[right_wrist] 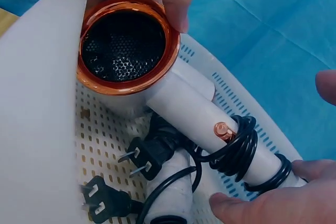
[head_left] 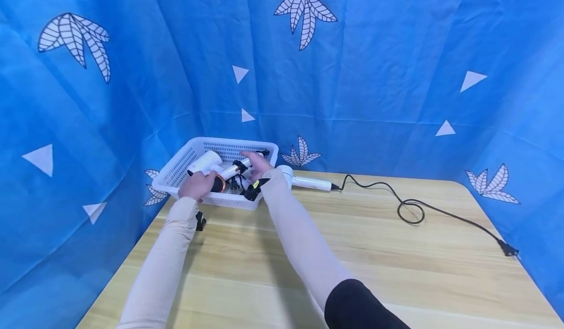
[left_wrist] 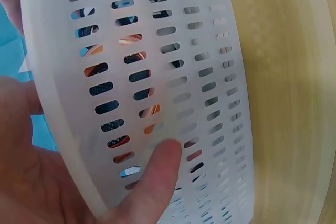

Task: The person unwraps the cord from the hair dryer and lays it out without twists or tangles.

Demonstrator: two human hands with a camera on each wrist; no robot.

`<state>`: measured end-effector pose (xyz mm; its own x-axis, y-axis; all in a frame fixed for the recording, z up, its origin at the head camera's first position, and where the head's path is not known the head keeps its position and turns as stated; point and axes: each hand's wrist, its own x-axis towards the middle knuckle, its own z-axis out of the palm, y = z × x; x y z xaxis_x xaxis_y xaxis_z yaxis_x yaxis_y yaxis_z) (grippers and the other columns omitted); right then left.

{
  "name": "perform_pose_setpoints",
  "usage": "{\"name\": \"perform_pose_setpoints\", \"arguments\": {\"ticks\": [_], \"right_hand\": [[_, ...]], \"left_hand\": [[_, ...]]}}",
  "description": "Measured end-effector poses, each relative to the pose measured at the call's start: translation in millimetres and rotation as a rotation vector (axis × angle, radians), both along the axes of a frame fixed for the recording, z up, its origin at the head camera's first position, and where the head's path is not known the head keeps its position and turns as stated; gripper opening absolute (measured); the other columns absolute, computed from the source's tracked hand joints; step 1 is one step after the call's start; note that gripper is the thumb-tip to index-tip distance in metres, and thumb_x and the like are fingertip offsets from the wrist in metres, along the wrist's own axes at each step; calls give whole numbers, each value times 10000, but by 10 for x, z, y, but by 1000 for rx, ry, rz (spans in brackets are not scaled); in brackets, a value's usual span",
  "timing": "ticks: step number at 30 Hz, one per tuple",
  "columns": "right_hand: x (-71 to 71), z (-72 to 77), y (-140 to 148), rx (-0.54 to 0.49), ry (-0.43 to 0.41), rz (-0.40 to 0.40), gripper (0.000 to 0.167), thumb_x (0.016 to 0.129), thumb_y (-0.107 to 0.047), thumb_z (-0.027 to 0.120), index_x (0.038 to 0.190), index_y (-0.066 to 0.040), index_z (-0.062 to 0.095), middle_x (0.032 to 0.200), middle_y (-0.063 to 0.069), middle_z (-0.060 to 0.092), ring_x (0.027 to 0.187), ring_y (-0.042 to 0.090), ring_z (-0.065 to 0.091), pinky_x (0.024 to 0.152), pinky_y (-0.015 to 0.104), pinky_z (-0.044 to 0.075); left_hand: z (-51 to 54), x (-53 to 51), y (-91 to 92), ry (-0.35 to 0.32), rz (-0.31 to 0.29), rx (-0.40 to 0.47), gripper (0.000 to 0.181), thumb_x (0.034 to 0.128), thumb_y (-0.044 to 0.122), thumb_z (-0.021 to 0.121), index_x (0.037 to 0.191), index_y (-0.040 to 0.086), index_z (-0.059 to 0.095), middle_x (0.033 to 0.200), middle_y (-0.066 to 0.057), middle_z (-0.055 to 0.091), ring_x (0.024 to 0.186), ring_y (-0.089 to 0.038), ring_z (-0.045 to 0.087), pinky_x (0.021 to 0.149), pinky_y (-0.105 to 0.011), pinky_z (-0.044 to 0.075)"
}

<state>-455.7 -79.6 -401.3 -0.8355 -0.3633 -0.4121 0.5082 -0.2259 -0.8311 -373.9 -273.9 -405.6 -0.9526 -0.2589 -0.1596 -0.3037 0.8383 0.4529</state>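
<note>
Clock directions as on the head view, twelve at the far curtain.

Left hand [head_left: 195, 186]: at the near-left part of the white perforated plastic basket [head_left: 220, 200]. Thumb [left_wrist: 157, 179] lies on the outside of the wall; fingers reach over the rim, so the wall is clasped between them. Fingertips also meet the copper-coloured ring [right_wrist: 123, 86] inside; cannot tell whether they grip it.

Main relation: the white plastic hair dryer [right_wrist: 184, 106] lies inside the basket between the hands, its long axis running from the ringed mouth at eight o'clock to the handle end at two. Left hand is nearer the mouth, right hand nearer the handle end. A black cord [right_wrist: 239, 156] is wound about the handle.

Also inside: a white rounded body [head_left: 207, 161], at one o'clock from the left hand, and two black two-pin plugs [right_wrist: 149, 156].

Right hand [head_left: 258, 165]: two o'clock from the left. Digits spread to either side of the handle end, at least one touching; I see no full grip.

Beyond, at three o'clock from the basket: a second white hair dryer with a straight handle [head_left: 310, 183], on the pale wood-grain surface [head_left: 374, 255].
</note>
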Motion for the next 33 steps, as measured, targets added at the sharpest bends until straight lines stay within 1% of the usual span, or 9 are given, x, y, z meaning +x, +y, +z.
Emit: {"name": "perform_pose_setpoints", "arguments": {"ticks": [3, 6, 10, 13, 16, 20, 24, 29, 33], "right_hand": [[15, 6, 12, -7, -5, 1, 758, 979, -434, 671, 1616, -232, 314, 1744, 141, 133, 1611, 437, 78, 1318, 631, 95], [30, -38, -14, -42, 12, -37, 733, 969, -400, 690, 1589, -194, 359, 1732, 141, 180, 1613, 417, 102, 1329, 599, 91], [53, -35, -87, -113, 68, -136, 551, 977, -287, 689, 1467, -133, 491, 1653, 125, 355, 1578, 383, 256, 1333, 537, 185], [74, 45, -84, -143, 83, -179, 523, 970, -246, 695, 1439, -129, 496, 1609, 131, 398, 1517, 357, 369, 1290, 483, 322], [66, 120, -3, -166, 88, -190, 529, 969, -232, 694, 1450, -133, 496, 1600, 126, 400, 1485, 326, 408, 1246, 438, 398], [105, 170, 27, -175, 107, -198, 521, 980, -212, 671, 1466, -115, 510, 1619, 129, 382, 1503, 319, 383, 1261, 468, 375], [130, 193, 80, -176, 114, -200, 522, 987, -200, 659, 1476, -109, 500, 1635, 122, 350, 1529, 326, 347, 1268, 511, 354], [210, 247, 76, -194, 104, -187, 469, 986, -210, 661, 1425, -110, 530, 1600, 136, 401, 1521, 339, 370, 1259, 511, 367], [272, 322, 46, -209, 109, -201, 432, 980, -206, 664, 1381, -95, 546, 1549, 145, 431, 1480, 339, 416, 1251, 536, 372]], "left_hand": [[-1, -1, 6, 14, 24, 24, 716, 1059, 546, 305, 1415, -40, 508, 1224, -267, 611, 740, -256, 604, 515, -274, 512], [-6, 43, 12, 31, 33, 34, 713, 1053, 549, 314, 1447, -19, 489, 1170, -252, 610, 721, -254, 586, 536, -303, 486], [15, 93, 3, 65, 25, 38, 782, 1041, 578, 308, 1545, -13, 398, 1437, -312, 543, 1132, -451, 634, 892, -532, 567], [58, 98, 5, 82, 19, 71, 813, 1039, 584, 312, 1587, -17, 323, 1610, -305, 366, 1448, -502, 408, 1182, -620, 396], [96, 58, 43, 60, -7, 151, 816, 1048, 574, 325, 1623, 3, 231, 1654, -306, 277, 1465, -512, 378, 1116, -597, 492], [120, 74, 46, 1, -35, 243, 846, 1052, 589, 353, 1650, 34, 128, 1678, -305, 205, 1439, -507, 418, 811, -466, 663], [153, 68, 64, -24, -76, 223, 884, 1053, 624, 330, 1647, 13, 97, 1676, -312, 199, 1429, -477, 441, 712, -342, 658], [212, 124, 13, 59, -99, 157, 810, 1070, 578, 318, 1595, -37, 271, 1561, -311, 417, 1153, -391, 623, 654, -277, 586], [263, 169, -24, 167, -78, 175, 710, 1083, 512, 338, 1528, -36, 415, 1457, -294, 531, 1073, -367, 630, 749, -369, 583]]}}
